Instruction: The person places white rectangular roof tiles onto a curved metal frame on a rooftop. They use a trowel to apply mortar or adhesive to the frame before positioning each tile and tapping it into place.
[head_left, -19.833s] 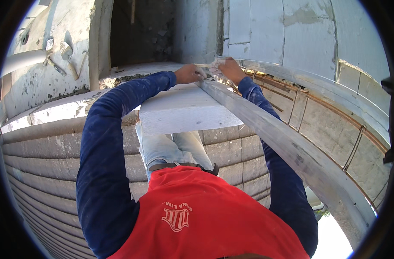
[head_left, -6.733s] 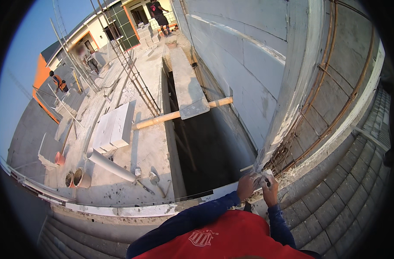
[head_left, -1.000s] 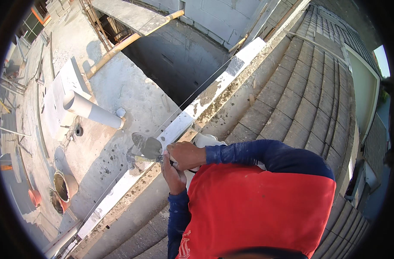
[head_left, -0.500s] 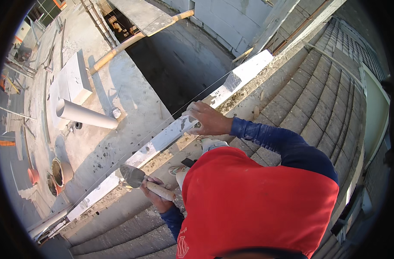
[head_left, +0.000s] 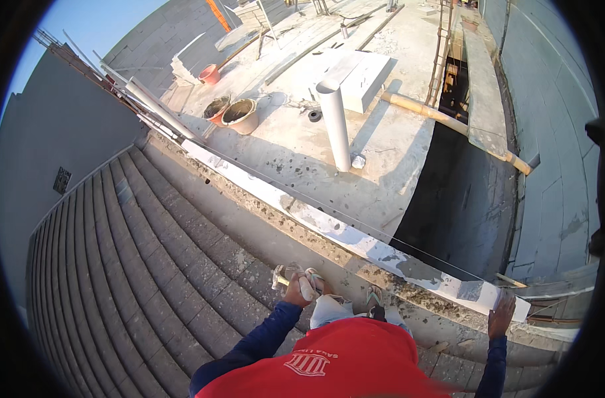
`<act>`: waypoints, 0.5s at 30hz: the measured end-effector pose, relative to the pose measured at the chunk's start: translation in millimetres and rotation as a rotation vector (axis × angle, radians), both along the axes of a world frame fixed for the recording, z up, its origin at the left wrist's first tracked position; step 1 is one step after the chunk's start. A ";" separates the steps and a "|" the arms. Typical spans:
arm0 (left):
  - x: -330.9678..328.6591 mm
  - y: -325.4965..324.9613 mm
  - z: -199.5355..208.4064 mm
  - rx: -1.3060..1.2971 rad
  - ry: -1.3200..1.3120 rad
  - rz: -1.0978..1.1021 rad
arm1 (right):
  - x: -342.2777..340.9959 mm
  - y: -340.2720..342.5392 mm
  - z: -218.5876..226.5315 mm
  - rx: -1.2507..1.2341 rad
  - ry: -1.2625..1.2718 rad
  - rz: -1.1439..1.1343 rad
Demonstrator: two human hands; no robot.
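Note:
A narrow row of white blocks [head_left: 365, 247], smeared with grey mortar, runs along a rough ledge in front of me. My right hand [head_left: 501, 316] lies with fingers stretched out on the row's right end and grips nothing. In front of my body, my left hand [head_left: 298, 290] is closed round the pale handle of a trowel [head_left: 307, 288]. Its grey blade points away from me, and something yellowish beside it is too small to make out. A thin string [head_left: 335, 213] is stretched along the far side of the blocks.
Ribbed grey roof tiles [head_left: 136, 265] slope down at left. Beyond the blocks is a concrete slab with mortar buckets [head_left: 241, 117], a white pipe [head_left: 334, 126] standing up and stacked white blocks [head_left: 355, 76]. A deep dark opening [head_left: 448, 192] lies behind the row at right, crossed by a bamboo pole [head_left: 425, 111].
The view has swung left, showing more roof and slab. My right hand has moved along the blocks to their right end. My left hand, still holding the trowel, has drawn back from the row.

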State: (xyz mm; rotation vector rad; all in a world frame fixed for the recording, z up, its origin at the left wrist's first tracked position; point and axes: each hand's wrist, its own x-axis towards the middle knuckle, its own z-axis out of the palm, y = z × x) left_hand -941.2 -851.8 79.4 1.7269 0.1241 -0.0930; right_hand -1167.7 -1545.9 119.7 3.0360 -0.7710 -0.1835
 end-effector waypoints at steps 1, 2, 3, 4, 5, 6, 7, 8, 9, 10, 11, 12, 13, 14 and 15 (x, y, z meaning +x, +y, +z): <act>-4.1 -1.9 -7.7 -0.277 0.161 0.126 | -5.1 -10.6 -12.5 -0.019 0.096 -0.039; -5.9 0.9 -14.0 -0.620 0.361 0.188 | -8.6 -17.9 -24.0 -0.114 -0.050 0.109; -6.6 3.8 -20.6 -1.120 0.597 0.398 | -9.5 -22.1 -35.4 0.035 -0.247 0.075; -5.2 8.1 -27.7 -1.342 0.759 0.616 | -10.6 -27.6 -42.0 0.208 -0.388 -0.014; -10.5 11.1 -35.0 -1.364 0.770 0.656 | -13.1 -35.3 -42.1 0.099 -0.191 0.071; -14.2 13.7 -42.9 -1.286 0.756 0.712 | -15.2 -39.4 -41.4 -0.018 0.005 0.150; -18.9 15.7 -51.3 -1.203 0.778 0.782 | -18.9 -42.8 -36.5 -0.140 0.205 0.222; -24.1 19.7 -59.2 -1.209 0.754 0.761 | -20.3 -45.2 -29.2 -0.268 0.405 0.288; -30.2 25.4 -66.1 -1.213 0.768 0.758 | -20.4 -42.9 -23.6 -0.261 0.427 0.291; -36.6 30.4 -73.1 -1.200 0.819 0.796 | -20.5 -40.0 -14.6 -0.255 0.456 0.289; -41.1 34.6 -79.6 -1.120 0.786 0.745 | -19.0 -34.7 -5.5 -0.249 0.485 0.287; -44.4 40.5 -85.4 -1.025 0.789 0.734 | -17.4 -29.1 7.3 -0.239 0.506 0.278; -51.0 45.5 -90.0 -0.928 0.796 0.723 | -8.6 -18.9 15.7 -0.222 0.500 0.270; -52.7 52.7 -94.3 -0.869 0.757 0.702 | 1.3 -7.0 26.0 -0.201 0.486 0.258; -53.7 57.8 -98.8 -0.830 0.759 0.725 | 13.0 6.4 38.0 -0.175 0.461 0.249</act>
